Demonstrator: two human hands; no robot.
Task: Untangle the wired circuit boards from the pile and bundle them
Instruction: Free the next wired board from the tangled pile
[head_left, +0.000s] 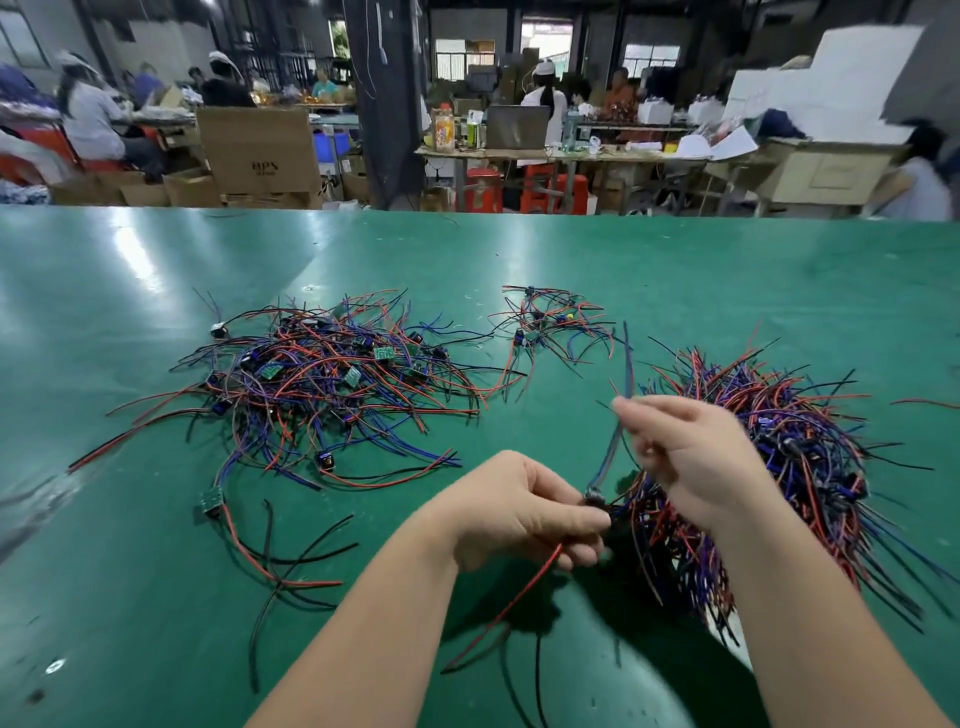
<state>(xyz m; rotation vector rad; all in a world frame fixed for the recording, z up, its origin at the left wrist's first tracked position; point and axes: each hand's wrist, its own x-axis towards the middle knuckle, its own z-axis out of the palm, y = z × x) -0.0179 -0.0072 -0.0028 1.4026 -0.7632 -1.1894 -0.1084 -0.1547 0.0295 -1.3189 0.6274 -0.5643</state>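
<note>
The green desk (156, 270) was wide and shiny. A big pile (322, 384) of wired boards lay on its left, a small pile (550, 322) farther back, and a thick bundle (789, 457) on the right. The left grip (524, 514) pinched a wired board (592, 501) beside the bundle. The right grip (696, 457) pinched a blue wire (626, 364) going up from it. Behind, people (91, 119) sat at tables (519, 151) near a brown box (258, 148).

Table (156, 312) is green. The wire pile (322, 379) up left of the left hand (519, 512) is red, blue-purple and black, with green boards (383, 354). Same wire colours in the bundle (800, 441) by the right hand (696, 457).
</note>
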